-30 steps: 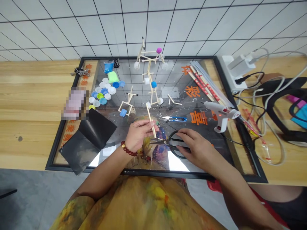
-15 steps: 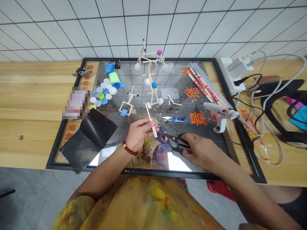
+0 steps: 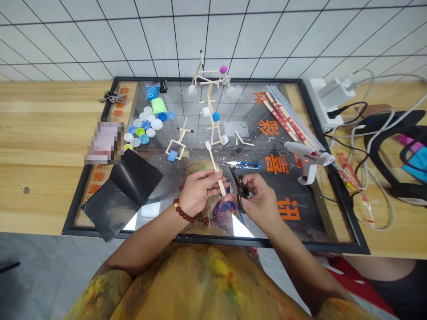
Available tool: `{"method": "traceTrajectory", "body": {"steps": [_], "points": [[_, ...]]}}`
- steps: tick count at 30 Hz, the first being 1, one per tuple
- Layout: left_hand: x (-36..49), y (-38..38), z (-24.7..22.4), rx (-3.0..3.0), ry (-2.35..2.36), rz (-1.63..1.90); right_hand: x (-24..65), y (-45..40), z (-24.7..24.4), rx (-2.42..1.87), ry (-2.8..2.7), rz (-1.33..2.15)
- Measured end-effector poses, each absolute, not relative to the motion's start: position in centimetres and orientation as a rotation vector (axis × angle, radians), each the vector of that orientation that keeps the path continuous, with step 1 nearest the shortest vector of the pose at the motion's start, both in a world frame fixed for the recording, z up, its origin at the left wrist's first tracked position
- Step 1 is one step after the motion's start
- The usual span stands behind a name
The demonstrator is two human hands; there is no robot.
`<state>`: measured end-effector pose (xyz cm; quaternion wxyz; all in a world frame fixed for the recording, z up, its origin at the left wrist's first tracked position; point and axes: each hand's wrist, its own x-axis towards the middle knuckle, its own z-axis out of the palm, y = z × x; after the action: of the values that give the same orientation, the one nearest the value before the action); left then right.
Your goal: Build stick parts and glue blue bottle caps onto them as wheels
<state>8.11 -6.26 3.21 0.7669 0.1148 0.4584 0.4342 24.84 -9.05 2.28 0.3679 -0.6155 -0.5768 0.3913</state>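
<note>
Pinched in my left hand [image 3: 199,189] are thin pale wooden sticks [image 3: 214,160], slanting away over the glass. Just to the right, my right hand [image 3: 262,200] is closed around black-handled scissors [image 3: 241,189], whose blades point up and away beside the sticks. Beyond my hands stands a figure of joined sticks [image 3: 209,100] with white, blue and magenta pieces on it. A smaller stick frame [image 3: 178,142] with a blue piece is left of it. Blue-handled thread snips [image 3: 245,165] lie on the glass past the scissors.
Bottle caps [image 3: 143,138] and a light green block [image 3: 159,106] are at the back left. A black sheet [image 3: 133,186] lies at left. On the right are a glue gun [image 3: 308,158], packaged sticks [image 3: 287,120] and a power strip [image 3: 320,100] with cables. Tiled wall behind.
My right hand has moved left and turned, bringing the scissors close to the sticks with the blades now pointing away from me. My left hand has shifted slightly right with the sticks.
</note>
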Motion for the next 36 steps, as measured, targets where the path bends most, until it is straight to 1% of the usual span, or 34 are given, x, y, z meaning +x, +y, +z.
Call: {"method": "traceTrajectory", "body": {"steps": [4,6,10,16,20,26,28,31,36], "points": [[8.1,-6.2,3.5,0.277,0.993,0.932,25.4,-8.9,2.4,-1.57,-1.548,0.983],[7.9,-6.0,3.7,0.304,1.005,0.945,26.4,-8.5,2.6,-1.559,-1.644,0.92],[7.5,-5.8,3.9,0.387,1.023,0.996,29.3,-6.7,3.5,-1.529,-1.928,0.718],[7.7,-6.3,3.7,0.524,0.986,0.983,30.9,-4.7,5.6,-1.509,-2.365,0.713],[7.7,-6.4,3.2,0.65,0.937,0.951,30.1,-4.6,6.1,-1.498,-2.44,0.788],[7.7,-6.3,3.8,0.848,0.927,0.85,29.6,-4.8,6.3,-1.407,-2.371,1.141],[7.7,-6.3,4.2,0.851,0.948,0.833,29.7,-4.9,6.3,-1.41,-2.387,1.136],[7.8,-6.3,4.5,0.855,0.951,0.795,29.9,-5.1,6.2,-1.449,-2.453,1.04],[7.8,-6.4,4.3,0.83,0.982,0.793,29.6,-5.4,6.3,-1.493,-2.564,1.068]]}}
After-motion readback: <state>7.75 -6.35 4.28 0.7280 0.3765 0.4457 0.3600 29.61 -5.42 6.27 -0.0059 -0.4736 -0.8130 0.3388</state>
